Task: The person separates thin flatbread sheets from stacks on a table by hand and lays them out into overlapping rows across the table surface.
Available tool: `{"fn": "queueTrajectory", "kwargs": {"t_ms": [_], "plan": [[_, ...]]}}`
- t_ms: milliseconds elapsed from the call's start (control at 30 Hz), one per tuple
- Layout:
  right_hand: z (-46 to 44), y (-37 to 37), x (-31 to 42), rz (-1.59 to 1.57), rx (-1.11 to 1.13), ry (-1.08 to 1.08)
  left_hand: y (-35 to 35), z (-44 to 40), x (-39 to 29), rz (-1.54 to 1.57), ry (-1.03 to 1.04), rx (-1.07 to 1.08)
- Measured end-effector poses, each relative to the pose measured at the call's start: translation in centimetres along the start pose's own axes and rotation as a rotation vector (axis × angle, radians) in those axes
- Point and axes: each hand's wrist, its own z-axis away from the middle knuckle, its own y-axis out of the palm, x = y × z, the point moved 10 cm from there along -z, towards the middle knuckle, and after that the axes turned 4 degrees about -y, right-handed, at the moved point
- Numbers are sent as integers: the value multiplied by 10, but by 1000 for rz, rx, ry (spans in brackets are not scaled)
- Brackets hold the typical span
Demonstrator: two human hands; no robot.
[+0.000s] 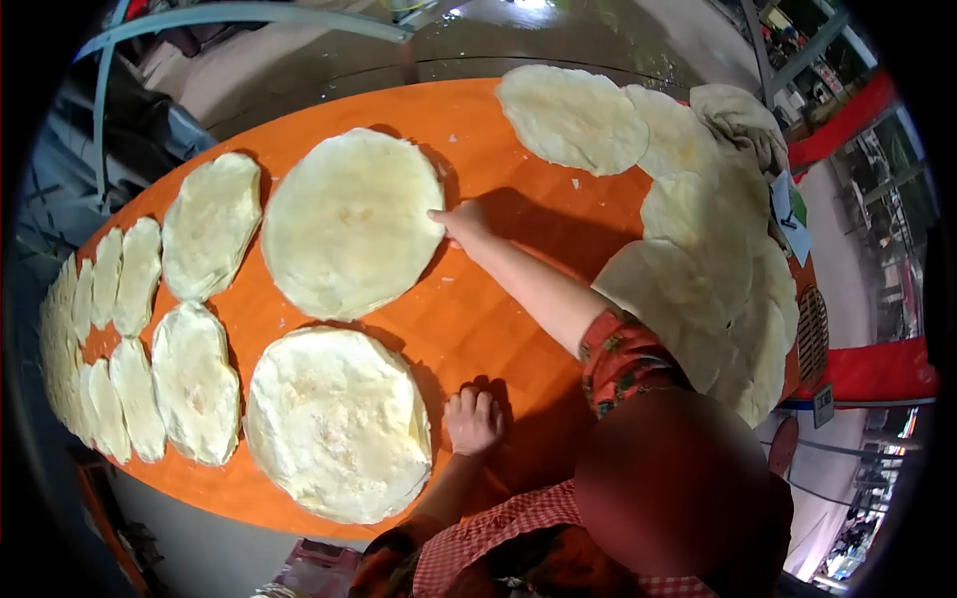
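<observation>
My right hand (464,224) reaches across the orange table and pinches the right edge of a large round flatbread (351,224). This pale flatbread lies flat, apparently on top of a stack. My left hand (474,421) rests on the tabletop with its fingers curled in, and nothing shows in it. Close to that hand lies a second round stack of flatbreads (339,424), its top wrinkled and lightly browned in the middle. What is under each top sheet is mostly hidden.
More flatbread stacks (211,227) run in two rows toward the far left of the orange table (518,349). Overlapping thin sheets (688,269) cover its right side, with a single sheet (573,120) at the top. A crumpled cloth (740,122) and a woven rack (812,334) sit at the right edge.
</observation>
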Motion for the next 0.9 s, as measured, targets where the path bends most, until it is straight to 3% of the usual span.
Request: {"fn": "queueTrajectory", "kwargs": {"t_ms": [100, 200, 267, 367, 467, 533, 633, 667, 733, 800, 900], "plan": [[0, 30, -6, -241, -34, 116, -4, 3, 5, 48, -25, 53], [-29, 27, -20, -60, 55, 133, -9, 8, 8, 82, -9, 16], [2, 14, -9, -4, -202, 302, -13, 11, 11, 144, 1, 11], [14, 43, 26, -178, -99, 169, -36, 15, 20, 464, 22, 45], [11, 74, 27, -376, -43, 140, -58, 35, 50, 870, -255, 176], [18, 74, 23, -433, -114, 88, -76, 62, 67, 920, -277, 201], [-36, 64, 62, -233, -135, -374, -125, 90, 96, 1091, -399, 210], [-21, 81, 107, -382, 36, -439, -140, 98, 109, 1184, -412, 156], [0, 98, 189, -221, 46, -509, -161, 110, 148, 1332, -559, 36], [90, 138, 289, 37, 150, -740, -199, 103, 174, 1494, -729, -142], [214, 197, 334, 677, 70, -959, -220, 87, 210, 1861, -675, -252]]}}
